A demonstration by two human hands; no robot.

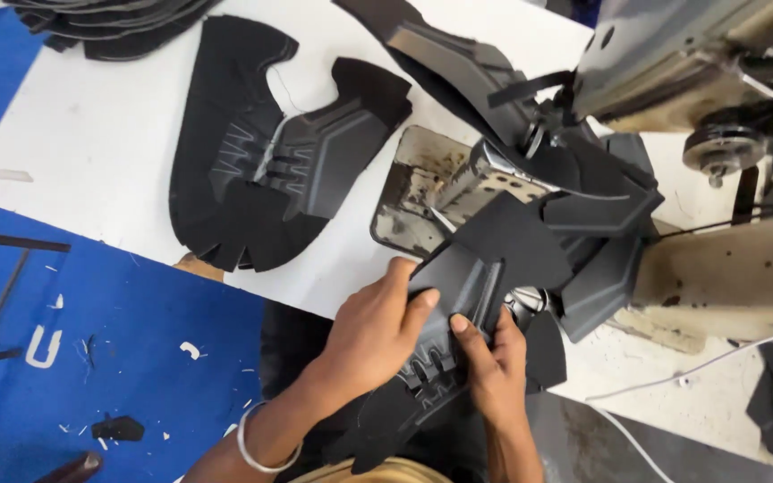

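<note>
Head view, looking down at a sewing station. Left hand (376,329) is closed on a black shoe upper (458,286), thumb on top, fingers curled under its near edge. Right hand (494,362) pinches the same upper from the other side, thumb pressed on the ribbed panel. The upper lies at the table's near edge, just in front of the metal needle plate (422,192), partly overhanging toward the person's lap. More black pieces trail from it up under the sewing machine (673,63) head.

Risks, judged: the layered panels look loose, so they could slip out of line if either grip relaxes. The trailing pieces could snag on the machine parts near the plate. Fingers are close to the stitching zone; feeding forward without care could bring them under the needle. The needle itself is hidden.

Surface: white table (91,134), scuffed, with a finished upper (261,161) lying flat mid-table and a stack of black pieces (109,22) at the far corner. A white cable (700,362) crosses at right. Floor (118,340) is blue, littered with white scraps.
</note>
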